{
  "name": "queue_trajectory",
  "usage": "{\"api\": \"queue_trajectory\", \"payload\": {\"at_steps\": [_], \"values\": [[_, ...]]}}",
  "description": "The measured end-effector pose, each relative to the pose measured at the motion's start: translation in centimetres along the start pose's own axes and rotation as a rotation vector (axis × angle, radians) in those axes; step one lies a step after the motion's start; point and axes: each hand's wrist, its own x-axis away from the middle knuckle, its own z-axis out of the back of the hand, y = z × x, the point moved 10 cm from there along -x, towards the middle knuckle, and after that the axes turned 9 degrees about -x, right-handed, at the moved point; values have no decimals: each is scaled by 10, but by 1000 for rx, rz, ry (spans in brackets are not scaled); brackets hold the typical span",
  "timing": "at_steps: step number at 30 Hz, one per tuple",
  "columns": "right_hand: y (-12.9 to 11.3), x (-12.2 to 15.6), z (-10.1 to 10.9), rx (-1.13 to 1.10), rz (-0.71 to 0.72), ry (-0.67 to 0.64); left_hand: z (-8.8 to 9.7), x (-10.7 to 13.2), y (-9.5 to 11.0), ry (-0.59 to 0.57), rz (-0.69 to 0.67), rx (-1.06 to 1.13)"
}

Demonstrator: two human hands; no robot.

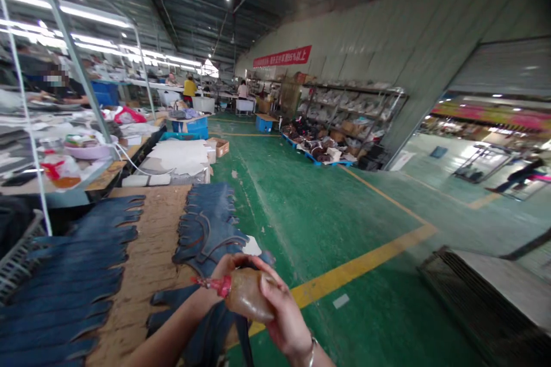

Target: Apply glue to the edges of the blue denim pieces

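A tied bag (248, 298) is held over the bench (155, 241), the fingers of the left hand (221, 274) and right hand (286, 316) closed around it; squeezed too hard, it could be burst onto the denim pieces (210, 229)

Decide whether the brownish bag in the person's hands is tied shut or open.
Tied shut: a red tie gathers the neck of the bag, which bulges full between the left hand and right hand.

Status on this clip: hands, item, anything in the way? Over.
Left hand and right hand both shut on brownish pouch, red-tied at one end. Blue cut pieces lie on the workbench beyond it. Nothing blocking the hands.
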Motion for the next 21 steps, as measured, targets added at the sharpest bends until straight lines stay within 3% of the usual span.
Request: {"api": "queue_trajectory", "payload": {"at_steps": [2, 5, 8, 10, 12, 14, 18, 21], "values": [[-13, 0, 6, 87, 79, 29, 9, -8, -4, 45, 30, -44], [-41, 8, 34, 223, 252, 162, 21, -6, -2, 81, 15, -56], [-73, 25, 69, 394, 441, 332, 24, 7, 2, 31, 18, 11], [-93, 37, 80, 568, 570, 392, 24, 15, 3, 5, 40, 64], [-107, 45, 72, 786, 697, 356, 30, 19, 4, 36, 51, 79], [-110, 49, 50, 997, 807, 264, 37, 21, 4, 88, 59, 75], [-100, 52, 6, 1264, 964, 82, 44, 24, 2, 142, 92, 122], [-88, 49, -8, 1364, 994, -14, 45, 28, 0, 140, 120, 180]]}}
